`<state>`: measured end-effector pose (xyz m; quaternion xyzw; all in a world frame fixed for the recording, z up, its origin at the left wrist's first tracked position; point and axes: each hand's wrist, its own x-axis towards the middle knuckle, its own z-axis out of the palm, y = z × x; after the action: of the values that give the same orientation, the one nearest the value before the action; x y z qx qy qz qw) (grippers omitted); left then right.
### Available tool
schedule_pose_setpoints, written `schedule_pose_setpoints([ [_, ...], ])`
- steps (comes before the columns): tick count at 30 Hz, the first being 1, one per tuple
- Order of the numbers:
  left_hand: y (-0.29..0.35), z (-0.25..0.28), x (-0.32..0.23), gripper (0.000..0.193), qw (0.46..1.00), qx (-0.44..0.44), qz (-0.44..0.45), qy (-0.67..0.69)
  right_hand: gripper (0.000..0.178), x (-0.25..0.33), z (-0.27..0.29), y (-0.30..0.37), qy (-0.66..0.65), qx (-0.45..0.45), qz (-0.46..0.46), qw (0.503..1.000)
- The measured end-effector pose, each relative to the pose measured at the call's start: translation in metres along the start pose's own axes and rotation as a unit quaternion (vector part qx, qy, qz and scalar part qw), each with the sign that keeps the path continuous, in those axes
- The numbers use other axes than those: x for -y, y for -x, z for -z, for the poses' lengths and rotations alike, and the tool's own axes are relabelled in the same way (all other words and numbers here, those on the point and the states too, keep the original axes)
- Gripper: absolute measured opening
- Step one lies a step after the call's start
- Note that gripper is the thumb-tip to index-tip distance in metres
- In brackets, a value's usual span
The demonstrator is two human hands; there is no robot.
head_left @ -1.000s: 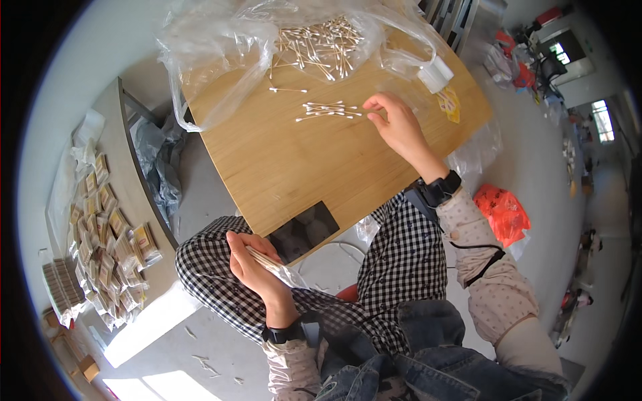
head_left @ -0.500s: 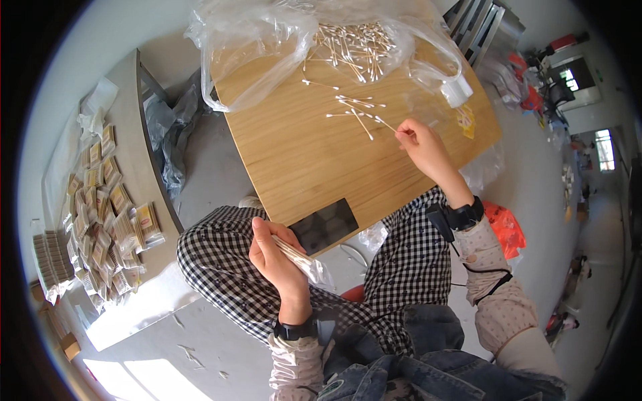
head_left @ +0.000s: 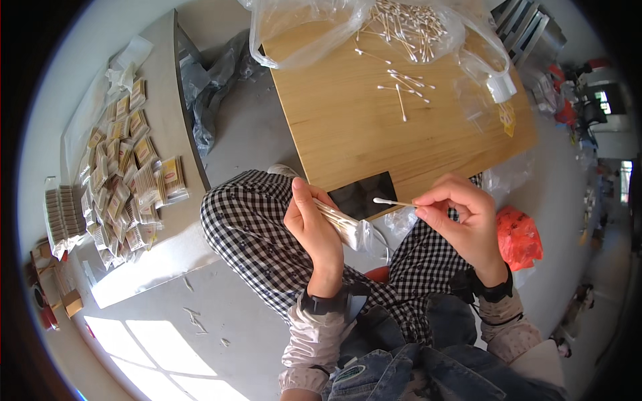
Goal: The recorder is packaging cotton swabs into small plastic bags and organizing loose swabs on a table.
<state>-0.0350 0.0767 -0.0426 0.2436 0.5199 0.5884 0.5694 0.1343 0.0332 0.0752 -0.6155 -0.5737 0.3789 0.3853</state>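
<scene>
My left hand (head_left: 314, 224) is closed around a small clear plastic bag of cotton swabs (head_left: 344, 227), held over my lap by the table's near edge. Between thumb and fingertips, my right hand (head_left: 461, 217) pinches a single cotton swab (head_left: 394, 202), its white tip pointing left toward the bag. A few loose swabs (head_left: 404, 90) lie scattered on the wooden table (head_left: 341, 127). Beyond them, a large heap of swabs (head_left: 414, 30) spills from a big clear plastic bag (head_left: 307, 27).
A dark phone-like slab (head_left: 364, 194) lies at the table's near edge. On a side surface to the left are many filled swab packets (head_left: 120, 174). A white cylinder (head_left: 501, 87) stands at the table's right, and a red plastic bag (head_left: 518, 237) is beyond my right hand.
My right hand has come back from the loose swabs on the table toward the left hand, bringing one swab with it. The view has shifted, and the left hand still holds the bag.
</scene>
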Motion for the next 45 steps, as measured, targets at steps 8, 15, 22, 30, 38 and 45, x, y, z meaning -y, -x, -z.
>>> schedule_pose_setpoints([
  [8, 0.001, -0.002, -0.006, 0.057, 1.0, -0.005, -0.013, -0.004, 0.018, 0.014, -0.013, 0.035, 0.105, -0.034, 0.059, 0.992],
  [15, 0.005, -0.004, -0.011, 0.057, 1.0, -0.021, -0.018, 0.007, 0.018, 0.015, -0.022, 0.033, 0.13, -0.03, 0.069, 0.989],
  [22, 0.01, -0.003, -0.017, 0.057, 0.996, -0.029, -0.084, 0.023, 0.018, 0.019, -0.027, 0.035, 0.136, -0.031, 0.08, 0.987],
  [30, 0.015, 0.004, -0.019, 0.058, 0.97, 0.057, -0.176, 0.156, 0.022, 0.02, -0.029, 0.047, 0.124, -0.012, 0.159, 0.979],
  [38, 0.016, 0.01, -0.023, 0.063, 0.952, 0.076, -0.229, 0.189, 0.022, 0.023, -0.03, 0.056, 0.102, -0.002, 0.173, 0.98],
  [45, 0.017, 0.009, -0.028, 0.066, 0.944, 0.07, -0.274, 0.171, 0.021, 0.019, -0.03, 0.068, 0.062, 0.022, 0.131, 0.989],
])
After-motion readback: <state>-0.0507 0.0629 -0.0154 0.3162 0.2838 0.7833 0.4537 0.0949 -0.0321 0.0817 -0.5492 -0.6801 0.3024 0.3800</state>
